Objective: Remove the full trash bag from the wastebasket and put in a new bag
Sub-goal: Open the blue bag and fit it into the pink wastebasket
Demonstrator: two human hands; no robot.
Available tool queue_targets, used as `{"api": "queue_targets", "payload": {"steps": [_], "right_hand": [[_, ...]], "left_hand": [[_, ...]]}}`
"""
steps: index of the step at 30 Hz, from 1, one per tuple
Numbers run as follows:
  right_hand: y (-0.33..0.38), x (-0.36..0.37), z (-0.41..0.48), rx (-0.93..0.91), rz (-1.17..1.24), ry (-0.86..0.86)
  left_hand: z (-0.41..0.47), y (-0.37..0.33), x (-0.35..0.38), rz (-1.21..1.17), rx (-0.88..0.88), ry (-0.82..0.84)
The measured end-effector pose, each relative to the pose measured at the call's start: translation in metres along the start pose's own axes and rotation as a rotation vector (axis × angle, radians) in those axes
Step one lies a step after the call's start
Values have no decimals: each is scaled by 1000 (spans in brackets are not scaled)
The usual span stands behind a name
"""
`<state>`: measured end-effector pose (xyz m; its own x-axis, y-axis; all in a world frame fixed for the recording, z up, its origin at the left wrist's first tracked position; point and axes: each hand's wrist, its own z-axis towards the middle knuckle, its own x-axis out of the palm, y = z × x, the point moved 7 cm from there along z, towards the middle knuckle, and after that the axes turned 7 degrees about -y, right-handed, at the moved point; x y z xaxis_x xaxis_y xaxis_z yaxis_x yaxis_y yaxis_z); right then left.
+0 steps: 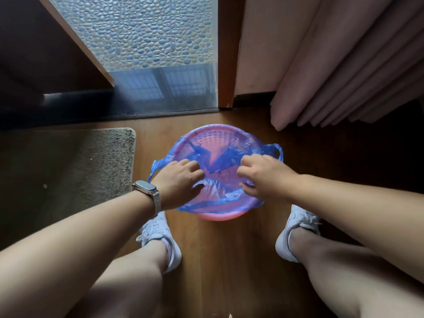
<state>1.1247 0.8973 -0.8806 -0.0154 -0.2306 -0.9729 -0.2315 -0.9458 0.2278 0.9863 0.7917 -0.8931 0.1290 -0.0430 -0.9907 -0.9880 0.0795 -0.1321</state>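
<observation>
Both hands work at the mouth of the pink wastebasket in the middle of the frame. The left hand has its grip pinched on the thin blue bag near the left rim, and the right hand has its fingers curled around a fold of the same film on the right. They seem to be held apart like this to spread the plastic open and stretch its edge over the rim. The bag looks empty and loose, with its far edge and near edge already draped over the rim and a handle loop hanging outside on the right, so this is probably the new liner being fitted. No full bag is in view.

The wastebasket stands on a brown wooden floor, between the person's white shoes. A grey mat lies at centre left, a pebble-patterned floor shows beyond a dark threshold at the top, and pale pink curtains hang at upper right.
</observation>
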Motion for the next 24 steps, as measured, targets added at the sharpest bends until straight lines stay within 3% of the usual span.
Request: {"api": "queue_targets", "payload": {"steps": [5,13,18,21,24], "right_hand": [[11,23,-45,152,68,29],[15,22,-70,74,-48,-174],[24,28,-72,-163,-189,-88],[17,28,-67,-158,-126,-97],[14,30,-67,-170,-82,-39]], "left_hand": [[-42,-6,25,-144,-265,56],[-65,-8,25,-261,-323,106],[-65,-9,29,-117,-170,196],[-59,-6,32,-23,-81,164],[-60,-4,38,-78,-75,166]]}}
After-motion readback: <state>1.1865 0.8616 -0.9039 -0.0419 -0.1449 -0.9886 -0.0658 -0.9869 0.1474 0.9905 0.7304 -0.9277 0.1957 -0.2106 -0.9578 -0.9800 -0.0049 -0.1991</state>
